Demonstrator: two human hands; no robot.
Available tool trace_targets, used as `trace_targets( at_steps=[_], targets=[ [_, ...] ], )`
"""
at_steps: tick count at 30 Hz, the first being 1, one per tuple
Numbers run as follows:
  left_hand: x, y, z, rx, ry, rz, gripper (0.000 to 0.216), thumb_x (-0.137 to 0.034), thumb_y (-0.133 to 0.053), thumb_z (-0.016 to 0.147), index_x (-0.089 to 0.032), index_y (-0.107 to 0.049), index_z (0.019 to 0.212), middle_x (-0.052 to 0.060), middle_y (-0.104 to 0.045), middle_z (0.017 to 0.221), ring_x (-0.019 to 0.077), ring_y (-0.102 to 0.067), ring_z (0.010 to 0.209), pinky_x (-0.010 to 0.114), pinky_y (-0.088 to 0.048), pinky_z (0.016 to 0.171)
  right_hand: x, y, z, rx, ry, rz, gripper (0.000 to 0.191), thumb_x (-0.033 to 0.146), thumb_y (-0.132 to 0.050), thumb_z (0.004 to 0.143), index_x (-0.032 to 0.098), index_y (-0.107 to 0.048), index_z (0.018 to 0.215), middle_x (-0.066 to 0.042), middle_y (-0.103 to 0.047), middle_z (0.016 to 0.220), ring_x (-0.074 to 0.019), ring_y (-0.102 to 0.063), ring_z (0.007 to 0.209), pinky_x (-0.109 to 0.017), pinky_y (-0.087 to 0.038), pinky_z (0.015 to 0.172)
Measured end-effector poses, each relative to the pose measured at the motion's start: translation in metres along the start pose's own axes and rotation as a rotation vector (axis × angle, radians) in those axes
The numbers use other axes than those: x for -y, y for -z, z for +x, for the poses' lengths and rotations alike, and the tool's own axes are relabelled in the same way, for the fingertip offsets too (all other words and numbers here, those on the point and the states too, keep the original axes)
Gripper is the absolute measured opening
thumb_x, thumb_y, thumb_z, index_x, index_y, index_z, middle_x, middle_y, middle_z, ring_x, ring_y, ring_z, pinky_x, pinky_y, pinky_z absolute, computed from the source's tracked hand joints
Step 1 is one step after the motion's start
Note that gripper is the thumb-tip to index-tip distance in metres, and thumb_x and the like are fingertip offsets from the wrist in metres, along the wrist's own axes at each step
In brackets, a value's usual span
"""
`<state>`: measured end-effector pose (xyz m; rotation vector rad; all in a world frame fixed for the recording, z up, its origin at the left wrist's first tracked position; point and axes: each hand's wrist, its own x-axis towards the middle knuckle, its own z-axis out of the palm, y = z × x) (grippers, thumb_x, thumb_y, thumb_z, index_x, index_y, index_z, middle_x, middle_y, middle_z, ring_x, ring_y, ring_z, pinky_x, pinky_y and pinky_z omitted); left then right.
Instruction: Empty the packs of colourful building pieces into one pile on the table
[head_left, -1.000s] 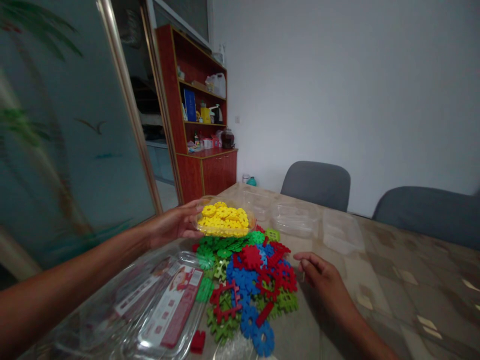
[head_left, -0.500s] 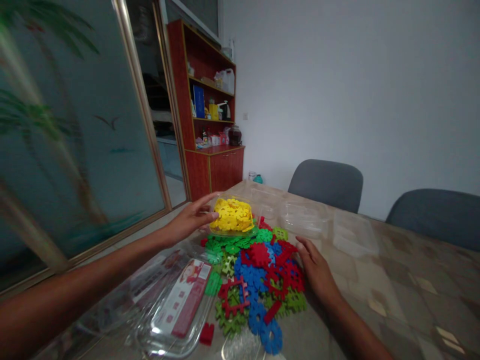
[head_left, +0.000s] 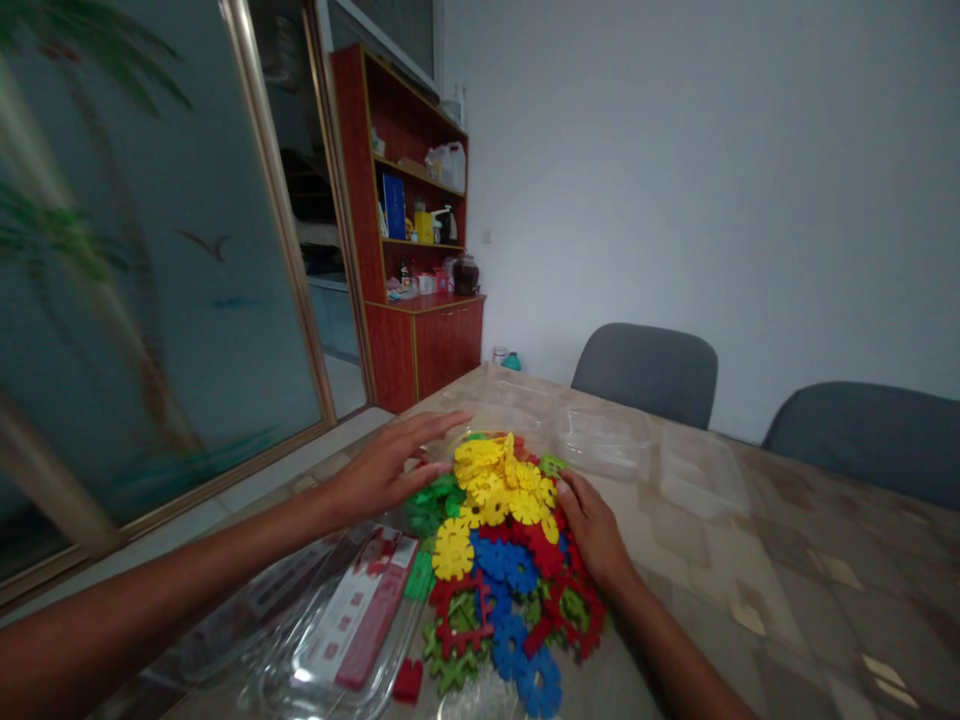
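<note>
Both hands lie flat and spread, gripping nothing. The left hand (head_left: 382, 468) rests on the near-left edge of the heap of toy pieces (head_left: 510, 560); the right hand (head_left: 592, 530) presses its far-right side. Between the hands sits the yellow cluster (head_left: 491, 490), too jumbled to count. One loose red piece (head_left: 409, 681) lies nearer than both hands, beside one clear lidded box (head_left: 337, 630). Beyond the right hand stand two grey chairs (head_left: 645, 370).
</note>
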<state>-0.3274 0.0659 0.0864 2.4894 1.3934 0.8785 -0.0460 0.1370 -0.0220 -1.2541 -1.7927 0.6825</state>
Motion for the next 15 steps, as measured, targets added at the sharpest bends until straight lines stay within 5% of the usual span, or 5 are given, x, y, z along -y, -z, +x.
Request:
trace_targets(
  at_steps=[4,7,12,15],
  targets=[
    [0.004,-0.004,0.01,-0.069,-0.076,0.022,0.05,-0.03,-0.054,0.09,-0.031,-0.042,0.139,0.005,-0.051,0.139,0.024,-0.044,0.128,0.042,-0.041,0.104,-0.002,0.001,-0.001,-0.017,0.012,-0.02,0.049,0.046,-0.034,0.09,0.013,-0.062,0.114,-0.015,-0.064,0.122,-0.0276,-0.057,0.115,-0.045,-0.039,0.103],
    [0.011,-0.008,0.027,-0.172,-0.01,-0.053,0.052,-0.03,-0.057,0.087,-0.03,-0.044,0.138,0.005,-0.047,0.142,0.0249,-0.043,0.128,0.04,-0.042,0.104,-0.004,0.001,-0.001,-0.032,0.029,-0.036,0.048,0.045,-0.033,0.092,0.014,-0.063,0.113,-0.014,-0.065,0.12,-0.0268,-0.058,0.113,-0.044,-0.042,0.101],
    [0.03,-0.022,0.082,-0.316,0.226,-0.196,0.058,-0.03,-0.053,0.091,-0.027,-0.029,0.144,0.008,-0.049,0.137,0.0236,-0.056,0.112,0.037,-0.052,0.088,-0.004,-0.002,-0.001,-0.071,0.069,-0.094,0.046,0.043,-0.031,0.093,0.015,-0.064,0.11,-0.012,-0.068,0.116,-0.0248,-0.062,0.108,-0.04,-0.047,0.097],
    [0.043,-0.036,0.12,-0.361,0.445,-0.303,0.042,-0.033,-0.052,0.093,-0.019,-0.045,0.132,0.009,-0.058,0.121,0.0213,-0.063,0.096,0.04,-0.055,0.08,-0.005,0.005,0.001,-0.135,0.107,-0.162,0.047,0.04,-0.028,0.094,0.015,-0.064,0.11,-0.011,-0.069,0.114,-0.0221,-0.062,0.106,-0.035,-0.048,0.095]
  ],
)
